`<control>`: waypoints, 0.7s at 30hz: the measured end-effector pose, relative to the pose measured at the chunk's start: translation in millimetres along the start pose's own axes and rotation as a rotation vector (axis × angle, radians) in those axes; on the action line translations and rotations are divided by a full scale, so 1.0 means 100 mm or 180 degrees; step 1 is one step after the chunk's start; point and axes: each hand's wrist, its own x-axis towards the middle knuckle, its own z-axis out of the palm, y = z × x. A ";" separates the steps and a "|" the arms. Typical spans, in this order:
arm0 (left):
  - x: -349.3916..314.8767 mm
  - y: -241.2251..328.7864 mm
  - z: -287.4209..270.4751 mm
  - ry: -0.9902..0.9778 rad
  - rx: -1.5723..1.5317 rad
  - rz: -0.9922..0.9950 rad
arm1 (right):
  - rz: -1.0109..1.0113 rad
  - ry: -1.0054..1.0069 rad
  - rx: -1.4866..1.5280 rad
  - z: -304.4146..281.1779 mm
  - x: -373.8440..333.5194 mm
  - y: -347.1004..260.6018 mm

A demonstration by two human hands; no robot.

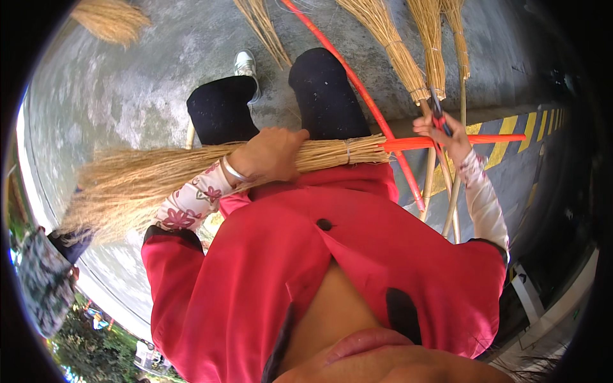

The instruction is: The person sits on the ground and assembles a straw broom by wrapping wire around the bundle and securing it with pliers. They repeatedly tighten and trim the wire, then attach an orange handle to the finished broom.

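Note:
A straw broom (159,172) lies across my lap, bristles to the left, with a wire band (348,153) round its neck. Its red handle (485,139) sticks out to the right. My left hand (271,155) is closed over the bundle, pressing it against my thighs; a bracelet circles that wrist. In my right hand (452,135) is a pair of pliers (438,118) with red and black grips, jaws pointing away from me. That hand is just above the red handle; whether it touches it I cannot tell.
Several other straw brooms (389,48) lie ahead on the right, their wooden handles (452,207) running toward me. A long red pole (361,89) crosses under the broom. Another broom head (112,20) lies far left. Yellow-and-black striped edging (504,143) is at right. A person in camouflage clothing (45,281) is at left.

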 end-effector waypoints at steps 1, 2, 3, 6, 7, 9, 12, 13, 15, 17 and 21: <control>0.05 -0.02 -0.06 -0.0197 -0.0111 0.0087 | 0.0078 -0.0052 -0.0123 0.01 0.18 -0.07; 0.10 -0.05 -0.13 -0.0390 -0.0339 0.0167 | 0.0022 -0.0219 -0.0272 0.03 0.39 -0.12; 0.15 -0.07 -0.19 -0.0555 -0.0568 0.0242 | -0.0048 -0.0275 -0.0605 0.07 0.66 -0.11; 0.33 -0.22 -0.42 -0.1083 -0.1067 0.0421 | -0.0072 -0.0642 -0.0974 0.15 1.43 0.16; 0.39 -0.30 -0.50 -0.1233 -0.1240 0.0541 | 0.0465 -0.0458 -0.1391 0.18 1.72 0.35; 0.51 -0.48 -0.63 -0.1233 -0.1603 0.0749 | 0.0671 -0.0176 -0.2198 0.23 2.27 0.80; 0.68 -0.69 -0.67 -0.0332 -0.2282 0.0376 | 0.0517 0.0520 -0.3126 0.25 2.96 1.51; 0.74 -0.75 -0.65 -0.0031 -0.2580 0.0412 | 0.0620 0.0743 -0.3042 0.21 3.17 1.70; 0.85 -0.87 -0.59 0.0157 -0.2559 0.0077 | 0.0707 0.1447 -0.3067 0.19 3.50 2.04; 0.93 -0.97 -0.53 0.0413 -0.2403 -0.0144 | 0.0496 0.1618 -0.3142 0.14 3.77 2.29; 1.07 -1.14 -0.49 0.0492 -0.2195 -0.0480 | 0.0283 0.1614 -0.3162 0.07 4.17 2.59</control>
